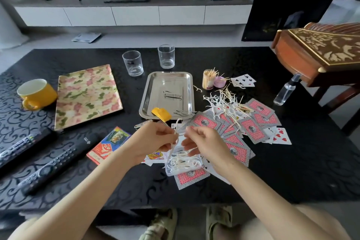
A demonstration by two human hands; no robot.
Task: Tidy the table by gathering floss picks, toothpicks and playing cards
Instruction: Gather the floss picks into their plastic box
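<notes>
Ok so both hands are up just in front of the tray (pixel 165 82), over the near end of the card mess. The left hand (pixel 153 140) has a white pick (pixel 173 147) pinched between thumb and forefinger with the other fingers curled in. The pick hangs tip-down into the clear box (pixel 175 173) right below.

The right hand (pixel 207 143) is just beside it, fingers curled, thumb and fingertip close together above the box. Honestly can't tell if it's actually got hold of anything. The box sits on a few cards in front of the tray and has a bunch of picks in it.

The loose picks (pixel 216 103) are piled just right of the tray, tangled up with scattered toothpicks (pixel 232 101). The toothpick jar (pixel 208 80) stands upright by the tray's far right corner.

The cards (pixel 251 128) are spread right of the tray and in front of it, mostly face down, with a few face up past the jar. The card pack (pixel 108 144) lies front-left of the tray.

Two glasses (pixel 133 63) stand behind the tray. A floral board (pixel 87 95) is to its left, with a yellow mug (pixel 36 93) further left. Two remotes (pixel 58 163) lie near the pack.
</notes>
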